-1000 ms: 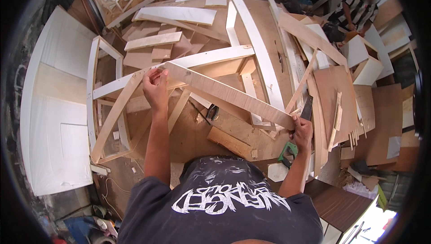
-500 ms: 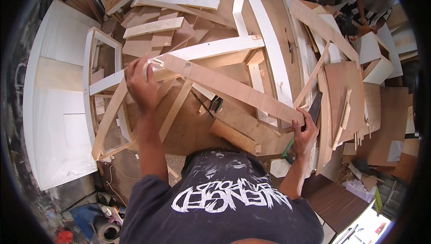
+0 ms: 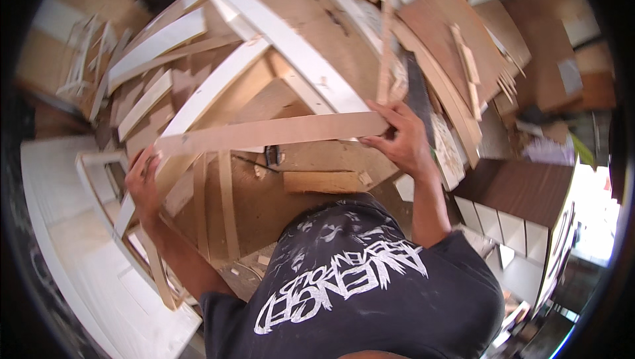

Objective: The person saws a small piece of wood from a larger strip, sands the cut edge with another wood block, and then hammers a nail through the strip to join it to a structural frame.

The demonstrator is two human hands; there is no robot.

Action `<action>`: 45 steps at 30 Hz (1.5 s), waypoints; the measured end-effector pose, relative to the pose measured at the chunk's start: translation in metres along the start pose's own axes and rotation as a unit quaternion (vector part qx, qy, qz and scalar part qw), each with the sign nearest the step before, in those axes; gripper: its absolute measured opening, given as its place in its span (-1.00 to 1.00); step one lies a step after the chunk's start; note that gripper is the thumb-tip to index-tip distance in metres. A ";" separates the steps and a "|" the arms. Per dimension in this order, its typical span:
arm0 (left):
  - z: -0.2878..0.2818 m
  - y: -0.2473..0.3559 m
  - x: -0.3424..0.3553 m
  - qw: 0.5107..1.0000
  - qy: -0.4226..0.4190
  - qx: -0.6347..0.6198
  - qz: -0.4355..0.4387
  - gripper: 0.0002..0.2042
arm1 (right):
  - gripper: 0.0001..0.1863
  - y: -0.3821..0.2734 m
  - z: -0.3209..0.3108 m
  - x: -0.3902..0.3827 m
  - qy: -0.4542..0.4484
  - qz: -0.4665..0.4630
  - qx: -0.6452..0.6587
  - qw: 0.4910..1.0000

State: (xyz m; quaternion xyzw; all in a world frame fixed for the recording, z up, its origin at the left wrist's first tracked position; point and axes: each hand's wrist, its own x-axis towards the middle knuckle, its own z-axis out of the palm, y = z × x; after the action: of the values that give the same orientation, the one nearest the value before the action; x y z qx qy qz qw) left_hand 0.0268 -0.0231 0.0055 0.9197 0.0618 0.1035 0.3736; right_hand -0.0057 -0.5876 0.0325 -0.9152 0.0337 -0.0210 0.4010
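A long, thin plywood strip (image 3: 278,130) spans the space between my two hands, lying nearly level across the view. My left hand (image 3: 143,172) grips its left end, fingers on the edge. At the other end, my right hand (image 3: 399,133) pinches the strip between thumb and fingers. Beyond and partly under the strip is a white-faced wooden frame (image 3: 291,45) with bare wood on its inner sides. Close to my body, a wood block (image 3: 324,182) rests on the brown work surface (image 3: 254,194), and black-handled pliers (image 3: 272,155) lie just behind it.
White and bare offcuts (image 3: 149,104) are piled at the far left. A large white panel (image 3: 79,227) stands at the left. Plywood sheets (image 3: 443,35) and thin strips lie to the right. A dark-topped cabinet (image 3: 512,190) stands at the lower right.
My view has turned to the right. The strip, formerly slanting down to the right, now lies almost level, its left end lowered and right end raised. Both hands still hold it.
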 end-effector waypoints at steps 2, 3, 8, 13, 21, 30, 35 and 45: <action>-0.003 -0.007 0.003 0.997 -0.001 0.068 0.039 -0.68 | -0.34 0.005 -0.003 -0.004 -0.008 -0.062 0.048 0.997; -0.002 -0.011 0.003 0.996 -0.012 0.061 0.066 -0.68 | -0.34 0.008 -0.004 -0.005 0.002 -0.034 0.038 0.999; -0.004 -0.025 0.006 0.997 -0.004 0.044 0.058 -0.65 | -0.45 0.025 -0.003 -0.009 0.023 -0.082 0.100 0.991; -0.001 -0.028 0.006 0.999 -0.006 0.025 0.044 -0.66 | -0.49 0.037 0.003 -0.016 0.052 -0.102 0.082 0.990; -0.003 -0.030 0.007 0.994 -0.002 0.066 0.087 -0.69 | -0.51 0.040 0.005 -0.018 0.046 -0.074 0.148 0.985; 0.000 -0.028 0.004 0.995 0.011 0.024 0.098 -0.72 | -0.48 0.057 0.016 -0.016 0.057 -0.078 0.168 0.981; -0.007 -0.010 -0.001 0.998 -0.003 0.048 0.042 -0.70 | -0.47 0.054 0.017 -0.016 0.029 -0.047 0.202 0.978; -0.004 -0.001 -0.004 0.996 0.050 0.070 0.028 -0.72 | -0.46 0.061 0.019 -0.018 0.030 -0.061 0.224 0.972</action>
State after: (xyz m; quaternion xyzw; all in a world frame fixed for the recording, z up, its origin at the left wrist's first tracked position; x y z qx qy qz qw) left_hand 0.0214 -0.0203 0.0067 0.9387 0.0616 0.1556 0.3012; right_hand -0.0247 -0.6135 -0.0253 -0.8012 -0.0159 -0.0797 0.5928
